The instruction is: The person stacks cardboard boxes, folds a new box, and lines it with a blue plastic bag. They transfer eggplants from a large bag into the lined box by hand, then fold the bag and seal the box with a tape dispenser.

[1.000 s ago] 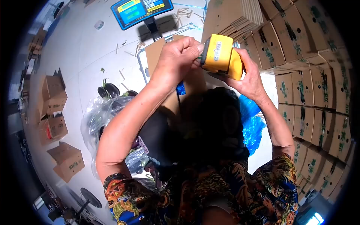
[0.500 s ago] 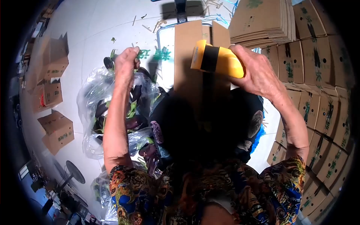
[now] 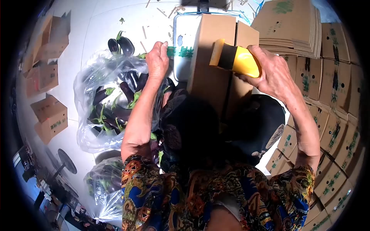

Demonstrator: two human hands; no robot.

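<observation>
My right hand (image 3: 275, 73) is wrapped round a yellow tape dispenser (image 3: 246, 63) with a black band, held above a brown cardboard box (image 3: 212, 32). My left hand (image 3: 157, 59) is closed in a pinch, left of the box, on the end of clear tape (image 3: 183, 52) with green print. The tape spans the gap towards the dispenser. The box stands between my knees, its top flaps folded in with a dark seam between them. Its near end is in deep shadow. Below my left hand, an open clear plastic bag (image 3: 86, 107) holds several dark eggplants (image 3: 127, 91).
Two eggplants (image 3: 126, 46) lie above the bag. Flattened cardboard sheets (image 3: 283, 29) are stacked at the upper right, and packed boxes (image 3: 333, 81) line the right side. Open boxes (image 3: 50, 113) stand at the left, near a fan (image 3: 67, 161). Another bag (image 3: 106, 181) is at the lower left.
Both hands have shifted right in the view, still holding the tape and the dispenser. The view itself has moved, and the box now appears further right and turned slightly.
</observation>
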